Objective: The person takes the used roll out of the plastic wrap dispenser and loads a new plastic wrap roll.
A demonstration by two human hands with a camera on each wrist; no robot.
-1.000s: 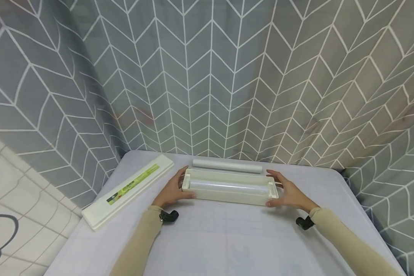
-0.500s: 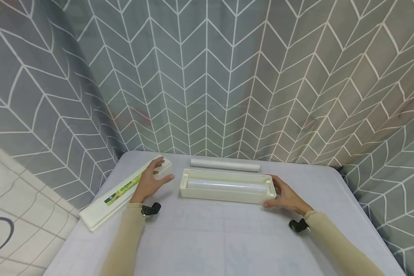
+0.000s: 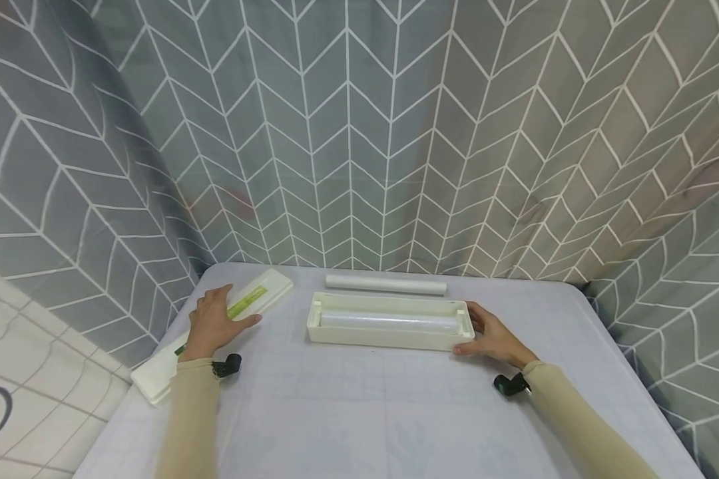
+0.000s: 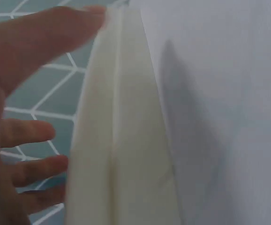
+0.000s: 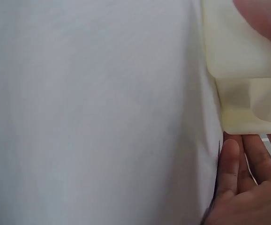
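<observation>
hands apart: left hand spread over lid, contact unclear; right hand curled round end of box.

Soft, even light fills the head view, a pale gleam streaking the boxed roll; wide-angle stretch skews the curtain toward 10 and 2 o'clock; in the blurry left-wrist view, a soft-edged shadow falls at the lid's 3 o'clock.

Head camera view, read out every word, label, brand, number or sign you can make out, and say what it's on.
No readable text.
Green label on the white cover: too small to read, and partly hidden by the left hand.
White box, white roll behind it: none seen.
</observation>
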